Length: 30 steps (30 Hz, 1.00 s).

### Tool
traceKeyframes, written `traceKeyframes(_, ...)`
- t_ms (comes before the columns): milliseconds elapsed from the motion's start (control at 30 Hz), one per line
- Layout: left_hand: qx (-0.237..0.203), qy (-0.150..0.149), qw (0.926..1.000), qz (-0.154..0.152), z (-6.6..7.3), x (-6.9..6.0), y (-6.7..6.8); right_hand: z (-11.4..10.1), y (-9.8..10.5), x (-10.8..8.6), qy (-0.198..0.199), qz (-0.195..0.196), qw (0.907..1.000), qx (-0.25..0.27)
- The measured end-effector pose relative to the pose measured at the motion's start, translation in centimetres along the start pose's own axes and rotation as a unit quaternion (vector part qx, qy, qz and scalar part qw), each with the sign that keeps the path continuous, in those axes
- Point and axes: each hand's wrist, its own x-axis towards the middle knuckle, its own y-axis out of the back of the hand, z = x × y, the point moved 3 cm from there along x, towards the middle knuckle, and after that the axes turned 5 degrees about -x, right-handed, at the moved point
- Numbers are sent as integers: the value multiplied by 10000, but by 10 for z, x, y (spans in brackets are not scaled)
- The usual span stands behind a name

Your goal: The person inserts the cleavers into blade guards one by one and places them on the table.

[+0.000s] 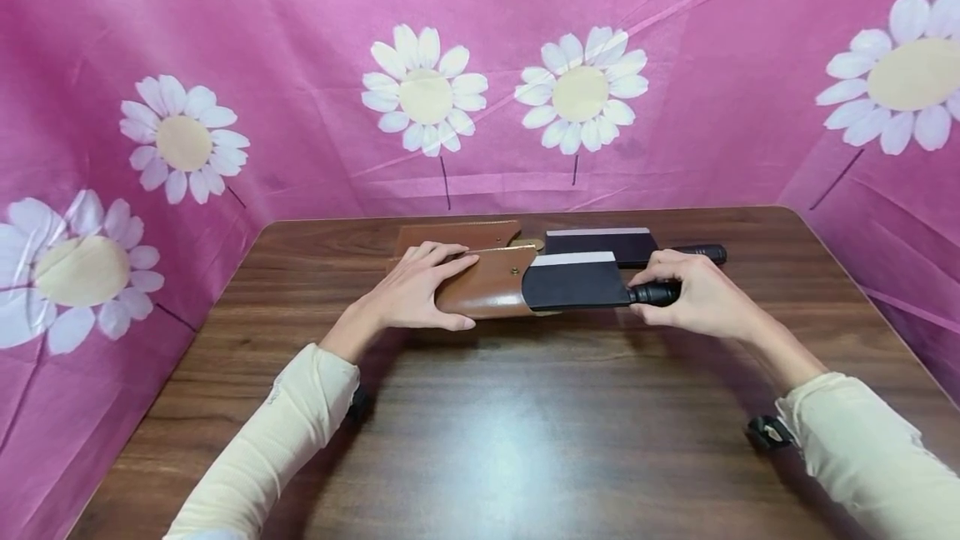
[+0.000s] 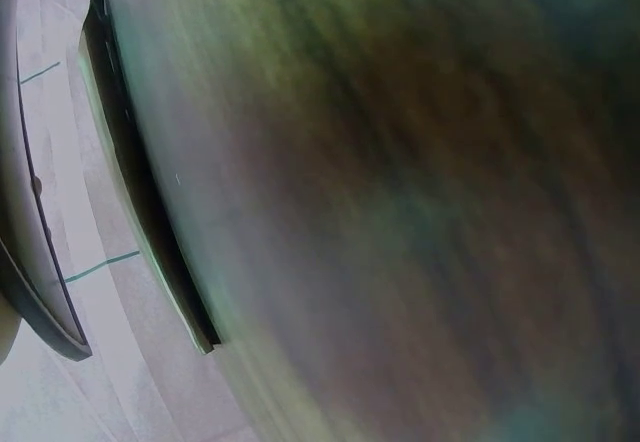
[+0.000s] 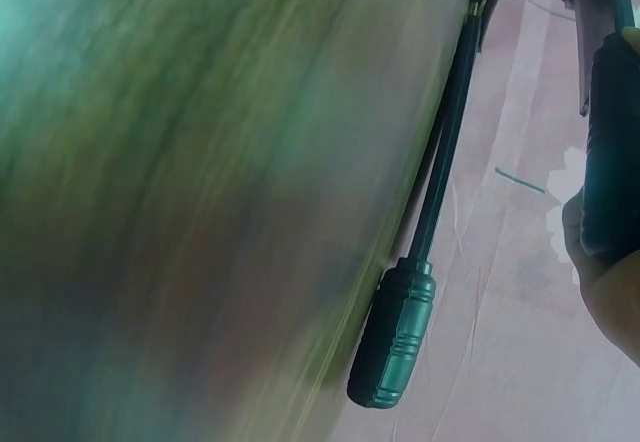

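My right hand point(image 1: 697, 294) grips the black handle point(image 1: 655, 293) of a cleaver point(image 1: 573, 282) with a dark blade and a pale edge facing away from me. The blade's left part is hidden inside a brown leather sheath point(image 1: 487, 286) with a small metal stud. My left hand point(image 1: 412, 290) holds that sheath, its fingers spread over the upper face and the thumb along the near side. In the right wrist view, the gripped handle point(image 3: 612, 152) is raised off the table.
Behind lies a second brown sheath point(image 1: 450, 236), with a second dark cleaver point(image 1: 600, 247) to its right; its ribbed handle point(image 3: 392, 337) shows in the right wrist view. Both lie on a wooden table point(image 1: 495, 423). A pink flowered cloth point(image 1: 502, 177) hangs beyond the back edge.
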Motion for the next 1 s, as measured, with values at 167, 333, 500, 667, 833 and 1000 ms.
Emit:
traceKeyframes(167, 35, -31, 10000, 12, 1, 3, -2, -3, -1, -2, -48, -8, 10000, -52)
traceKeyframes(333, 16, -37, 10000, -29, 1, 4, -2, -5, -1, 0, -57, 18, 9999, -82)
traceKeyframes(500, 52, -16, 10000, -4, 1, 4, -2, -7, -3, 3, -66, -12, 10000, -42)
traceKeyframes(667, 36, -37, 10000, -3, 3, 6, 0, -10, -4, 6, -75, -1, 10000, -55)
traceKeyframes(833, -3, -12, 10000, -36, 6, 6, 0, -16, -7, 10, -31, -54, 10000, -44)
traceKeyframes(1000, 30, -39, 10000, 7, 7, 8, 1, -20, -9, 16, 0, -79, 10000, 6)
